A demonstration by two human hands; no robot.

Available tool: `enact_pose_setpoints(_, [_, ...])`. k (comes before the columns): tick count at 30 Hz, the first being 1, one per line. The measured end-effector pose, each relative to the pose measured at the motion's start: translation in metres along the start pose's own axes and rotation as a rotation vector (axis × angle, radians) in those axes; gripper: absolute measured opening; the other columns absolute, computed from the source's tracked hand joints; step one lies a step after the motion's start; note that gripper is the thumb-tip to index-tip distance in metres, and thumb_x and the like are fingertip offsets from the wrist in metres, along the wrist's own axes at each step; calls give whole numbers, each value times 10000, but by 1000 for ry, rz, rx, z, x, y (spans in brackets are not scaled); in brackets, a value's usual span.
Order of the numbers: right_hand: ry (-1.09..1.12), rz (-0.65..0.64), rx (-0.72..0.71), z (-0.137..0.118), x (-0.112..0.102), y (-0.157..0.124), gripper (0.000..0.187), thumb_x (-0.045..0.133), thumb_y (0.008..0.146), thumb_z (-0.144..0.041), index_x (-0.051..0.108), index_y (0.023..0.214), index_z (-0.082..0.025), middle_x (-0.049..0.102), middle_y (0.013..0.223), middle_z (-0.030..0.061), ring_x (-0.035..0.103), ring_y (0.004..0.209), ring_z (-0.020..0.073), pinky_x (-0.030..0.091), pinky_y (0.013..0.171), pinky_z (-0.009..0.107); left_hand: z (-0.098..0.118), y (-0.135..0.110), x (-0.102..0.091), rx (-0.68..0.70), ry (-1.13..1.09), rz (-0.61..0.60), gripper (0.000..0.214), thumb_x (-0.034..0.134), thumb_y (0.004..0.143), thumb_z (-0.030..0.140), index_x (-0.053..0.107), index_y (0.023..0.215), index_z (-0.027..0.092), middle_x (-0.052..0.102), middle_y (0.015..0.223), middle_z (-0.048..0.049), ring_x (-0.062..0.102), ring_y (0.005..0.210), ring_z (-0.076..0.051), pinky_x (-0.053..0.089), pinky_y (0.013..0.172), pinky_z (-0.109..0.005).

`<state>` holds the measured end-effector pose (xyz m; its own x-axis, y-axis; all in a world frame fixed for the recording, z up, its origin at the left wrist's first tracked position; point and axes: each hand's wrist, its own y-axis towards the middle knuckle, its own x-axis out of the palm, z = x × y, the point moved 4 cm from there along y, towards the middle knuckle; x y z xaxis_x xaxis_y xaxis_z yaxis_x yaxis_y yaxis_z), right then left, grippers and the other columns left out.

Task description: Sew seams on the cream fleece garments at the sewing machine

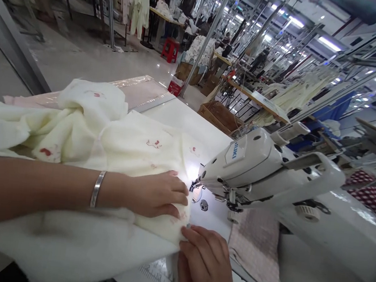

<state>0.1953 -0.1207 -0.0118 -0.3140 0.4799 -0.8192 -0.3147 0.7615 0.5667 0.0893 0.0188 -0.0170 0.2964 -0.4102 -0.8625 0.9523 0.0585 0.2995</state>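
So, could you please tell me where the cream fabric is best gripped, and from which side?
Probably by the near end of its right edge, beside the right hand, pinched from the near side: the cream fabric lies fairly flat there, away from the sewing head, while its left part bunches in folds.

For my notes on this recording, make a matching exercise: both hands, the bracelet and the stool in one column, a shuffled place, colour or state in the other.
1. left hand
2. right hand
3. bracelet
4. stool

A. red, standing on the floor
B. at the fabric's edge, beside the ruler markings
C. silver, around a wrist
D. laid over the fabric, fingers towards the sewing machine

Pairs: 1-D, 2-B, 3-C, 4-A
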Motion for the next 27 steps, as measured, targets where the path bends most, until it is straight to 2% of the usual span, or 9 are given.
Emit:
enact_pose_setpoints(3, [-5, -18, -17, 1, -4, 1, 163, 466, 795, -67, 598, 801, -162, 688, 887, 32, 583, 888, 171, 400, 819, 322, -8, -2, -5, 5, -84, -61, 183, 510, 936, 263, 595, 1079, 187, 585, 1203, -100, 553, 1067, -197, 320, 1043, -387])
enact_pose_setpoints(6, [-7, -25, -33, 4, -6, 1, 165, 467, 796, -65, 594, 813, -169, 688, 879, 27, 593, 867, 156, 415, 809, 314, -13, -5, -5, 6, -83, -116, 274, 514, 935, 291, 562, 1191, 208, 546, 1287, -108, 510, 1179, -215, 273, 1099, -420])
enact_pose_setpoints(11, [3, -50, -68, 5, 0, 0, 165, 461, 796, -75, 598, 819, -165, 689, 896, 33, 601, 898, 169, 425, 830, 314, -12, -10, -6, 113, 3, -58, 462, 651, 837, 376, 547, 1260, 225, 528, 1336, -145, 492, 1234, -284, 280, 1098, -492])
enact_pose_setpoints(16, [37, -74, -73, 3, 10, -3, 172, 462, 821, -89, 618, 839, -160, 688, 934, 37, 601, 952, 184, 411, 874, 315, -19, -12, -8, 106, -4, -129, 453, 647, 844, 377, 539, 1277, 297, 481, 1403, -85, 435, 1308, -235, 204, 1152, -447])
enact_pose_setpoints(20, [12, -39, -93, 3, 12, -5, 209, 434, 855, -85, 629, 843, -158, 698, 903, 35, 618, 912, 184, 414, 852, 318, -20, -14, -12, 76, -60, -61, 445, 672, 825, 336, 560, 1255, 332, 514, 1376, -64, 454, 1295, -234, 208, 1153, -447])
enact_pose_setpoints(27, [-16, -14, -145, 11, 12, 0, 241, 404, 888, -101, 629, 832, -166, 709, 911, 22, 625, 871, 175, 402, 838, 316, -27, -11, -11, 104, -21, -88, 464, 656, 832, 365, 539, 1279, 319, 487, 1397, -81, 437, 1305, -240, 220, 1146, -443])
